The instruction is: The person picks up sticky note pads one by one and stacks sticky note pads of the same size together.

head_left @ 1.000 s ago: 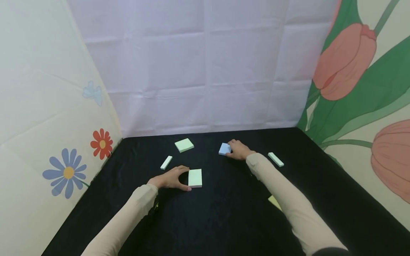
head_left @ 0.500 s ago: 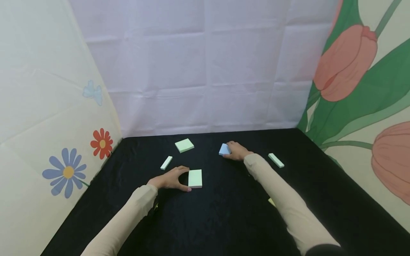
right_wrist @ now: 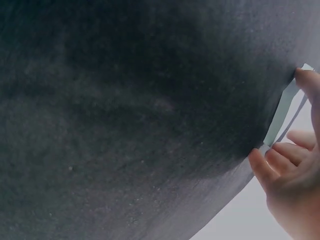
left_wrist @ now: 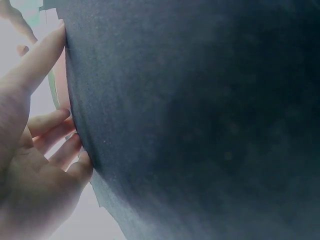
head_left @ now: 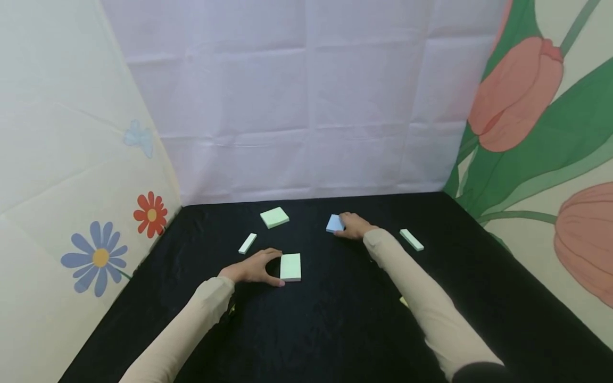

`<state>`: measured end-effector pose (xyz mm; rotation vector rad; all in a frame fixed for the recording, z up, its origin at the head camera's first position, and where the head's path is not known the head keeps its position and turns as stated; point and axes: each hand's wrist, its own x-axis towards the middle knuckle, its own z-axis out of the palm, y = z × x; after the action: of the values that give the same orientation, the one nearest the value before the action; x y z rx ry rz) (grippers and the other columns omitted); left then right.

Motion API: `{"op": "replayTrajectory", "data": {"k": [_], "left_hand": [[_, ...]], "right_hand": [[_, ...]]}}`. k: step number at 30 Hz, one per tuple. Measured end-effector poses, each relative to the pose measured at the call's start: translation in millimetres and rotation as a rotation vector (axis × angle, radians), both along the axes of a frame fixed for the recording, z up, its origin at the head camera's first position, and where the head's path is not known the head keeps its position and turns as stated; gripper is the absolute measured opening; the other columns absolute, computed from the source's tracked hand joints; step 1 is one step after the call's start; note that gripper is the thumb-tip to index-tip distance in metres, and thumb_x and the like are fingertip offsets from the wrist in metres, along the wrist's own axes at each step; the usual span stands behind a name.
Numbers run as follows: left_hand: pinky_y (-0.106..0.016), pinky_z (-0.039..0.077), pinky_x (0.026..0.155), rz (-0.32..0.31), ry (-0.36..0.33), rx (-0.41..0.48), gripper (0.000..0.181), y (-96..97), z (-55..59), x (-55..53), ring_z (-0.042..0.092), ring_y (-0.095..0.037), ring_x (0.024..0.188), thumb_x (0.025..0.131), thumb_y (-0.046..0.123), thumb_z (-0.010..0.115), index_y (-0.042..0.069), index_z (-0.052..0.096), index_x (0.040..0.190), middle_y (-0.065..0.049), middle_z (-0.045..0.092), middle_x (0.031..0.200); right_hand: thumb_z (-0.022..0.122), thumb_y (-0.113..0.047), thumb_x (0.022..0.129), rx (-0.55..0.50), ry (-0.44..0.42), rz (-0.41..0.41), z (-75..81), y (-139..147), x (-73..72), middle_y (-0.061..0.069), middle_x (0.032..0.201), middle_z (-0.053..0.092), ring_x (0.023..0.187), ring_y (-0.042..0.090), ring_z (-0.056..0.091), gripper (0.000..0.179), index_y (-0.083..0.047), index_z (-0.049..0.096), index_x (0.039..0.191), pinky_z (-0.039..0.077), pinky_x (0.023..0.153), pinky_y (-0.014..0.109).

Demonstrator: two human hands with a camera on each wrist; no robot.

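Observation:
My left hand [head_left: 256,267] is at the left side of a pale green sticky note pad [head_left: 290,267] lying on the black cloth. Thumb and fingers pinch it by its near and far edges; in the left wrist view its edge [left_wrist: 61,82] runs between them. Farther off and to the right, my right hand [head_left: 355,226] holds a blue sticky note pad [head_left: 334,223] the same way, covering its right part. A pale edge of that pad [right_wrist: 280,112] shows between thumb and fingers in the right wrist view.
Another light green pad [head_left: 275,217] lies farther back. Narrow pale strip-shaped pads lie at left [head_left: 247,243] and right [head_left: 411,240]. A yellow piece [head_left: 404,301] peeks out by the right sleeve. A white backdrop [head_left: 306,106] rises behind the black cloth [head_left: 316,335].
The right hand has shifted slightly left and nearer, its thumb farther along the blue pad, and its sleeve covers more of the yellow piece. The left hand holds its place.

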<state>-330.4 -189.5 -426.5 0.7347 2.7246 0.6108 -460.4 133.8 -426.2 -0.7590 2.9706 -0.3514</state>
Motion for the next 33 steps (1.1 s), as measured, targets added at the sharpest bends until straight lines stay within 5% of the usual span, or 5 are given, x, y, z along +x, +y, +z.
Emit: {"op": "replayTrajectory", "data": {"k": [33], "left_hand": [[-0.050,0.031,0.110,0.010,-0.003,0.015,0.086,0.0,-1.3,-0.5,0.033,-0.032,0.139,0.082,0.036,0.082,0.002,0.040,0.149,-0.016,0.036,0.153]], "right_hand": [[0.065,-0.031,0.096,0.073,0.014,-0.015,2.7,-2.6,0.3,0.026,0.114,0.055,0.103,0.035,0.055,0.054,0.012,0.051,0.124,0.046,0.090,0.046]]}}
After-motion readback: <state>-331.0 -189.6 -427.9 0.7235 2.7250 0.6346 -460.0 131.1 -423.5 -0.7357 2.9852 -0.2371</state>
